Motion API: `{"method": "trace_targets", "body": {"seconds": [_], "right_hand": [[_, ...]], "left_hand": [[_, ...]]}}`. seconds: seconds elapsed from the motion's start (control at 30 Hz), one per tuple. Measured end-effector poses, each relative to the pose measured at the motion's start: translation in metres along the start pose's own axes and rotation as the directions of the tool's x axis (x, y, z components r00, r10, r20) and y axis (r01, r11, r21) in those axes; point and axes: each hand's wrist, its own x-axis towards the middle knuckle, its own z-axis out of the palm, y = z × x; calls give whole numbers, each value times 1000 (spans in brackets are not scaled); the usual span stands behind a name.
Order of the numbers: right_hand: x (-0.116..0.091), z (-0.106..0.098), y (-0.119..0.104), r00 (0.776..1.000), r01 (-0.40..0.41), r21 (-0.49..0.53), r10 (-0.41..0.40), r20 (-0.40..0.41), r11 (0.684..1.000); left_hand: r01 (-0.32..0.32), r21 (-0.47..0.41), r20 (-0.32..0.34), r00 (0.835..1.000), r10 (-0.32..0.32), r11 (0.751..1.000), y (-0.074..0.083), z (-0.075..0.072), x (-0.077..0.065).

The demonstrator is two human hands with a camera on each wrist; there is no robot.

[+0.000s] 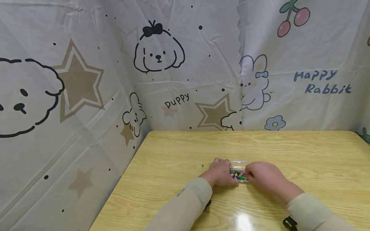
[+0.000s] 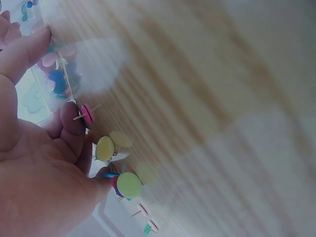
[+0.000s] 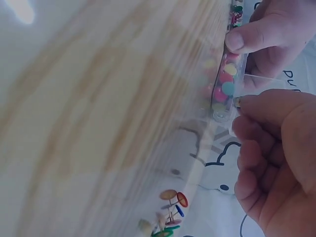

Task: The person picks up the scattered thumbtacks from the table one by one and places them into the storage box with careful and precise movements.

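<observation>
A small clear plastic box filled with coloured thumbtacks lies on the table, its transparent lid raised at the back. My left hand grips the box by its left end, thumb along the front wall. At the box's right end is my right hand. The right wrist view shows that right hand with thumb and forefinger pinching a tiny thumbtack beside the box wall; most of the tack is hidden by the fingertips. Loose thumbtacks lie close by my left hand.
More loose thumbtacks lie on the wooden table left of the box. Another small cluster of thumbtacks shows low in the right wrist view. A printed cloth hangs behind the table and along its left side.
</observation>
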Motion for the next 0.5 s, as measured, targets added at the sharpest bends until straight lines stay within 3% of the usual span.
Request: {"method": "trace_targets", "body": {"seconds": [0.5], "right_hand": [[1,3,-2,1000,13,-37,-12,14,999]], "left_hand": [[1,23,-6,1000,-1,1000,0,1,1]]}}
